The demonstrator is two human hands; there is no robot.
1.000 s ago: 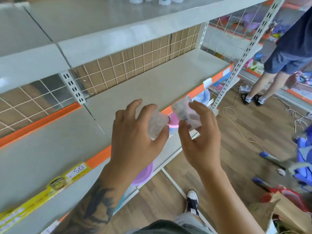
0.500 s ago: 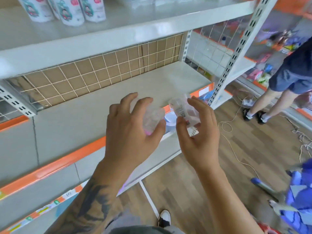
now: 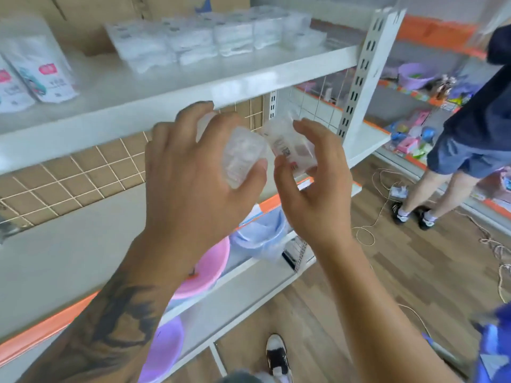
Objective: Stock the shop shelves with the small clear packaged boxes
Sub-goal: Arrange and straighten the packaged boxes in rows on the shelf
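My left hand (image 3: pixel 190 172) grips a small clear packaged box (image 3: pixel 242 156) between thumb and fingers. My right hand (image 3: pixel 315 189) holds a second clear box (image 3: pixel 290 145) with a barcode label facing me. Both boxes are side by side in the air, level with the front lip of the upper shelf (image 3: pixel 193 87). On that upper shelf sits a row of several similar clear boxes (image 3: pixel 210 37), stacked toward the back right. The bare middle shelf (image 3: pixel 69 244) lies below my hands.
White pouches (image 3: pixel 36 70) stand on the upper shelf at left. Pink (image 3: pixel 210 266), blue (image 3: pixel 262 233) and purple (image 3: pixel 163 352) plastic basins fill the lower shelves. A slotted upright post (image 3: pixel 367 67) bounds the shelf at right. Another person (image 3: pixel 475 139) stands on the wooden floor with loose cables.
Both hands have risen with their boxes from over the middle shelf to the upper shelf's edge. My view has tilted up, so the stocked upper shelf now shows.
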